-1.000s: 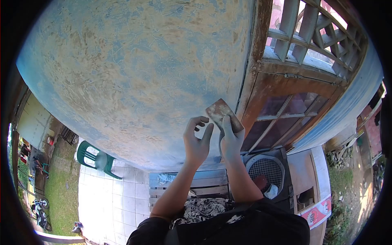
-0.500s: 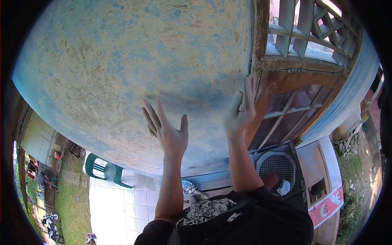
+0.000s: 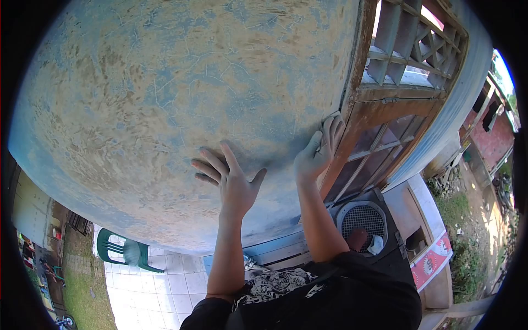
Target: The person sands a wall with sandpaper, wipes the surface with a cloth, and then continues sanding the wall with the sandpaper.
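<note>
A patchy blue and beige wall point(image 3: 220, 71) with fine cracks fills most of the view. My left hand point(image 3: 234, 184) lies against it with fingers spread and holds nothing. Near the wooden door frame point(image 3: 352, 82), my right hand point(image 3: 318, 151) is bent at the wall's edge, its fingers wrapped round a thin, flat greyish piece that shows at the fingertips. What this piece is I cannot make out. Both hands look dusty.
Right of the wall is a brown door with glass panes point(image 3: 379, 146) under a lattice vent point(image 3: 410, 44). Below stands a black speaker with a round grille point(image 3: 363, 220). A green plastic chair point(image 3: 144, 257) is on the white tiles point(image 3: 159, 286), lower left.
My right hand has moved slightly down and left, its fingers now more bent. My left hand is a little lower, fingers still spread. The view has tilted slightly.
</note>
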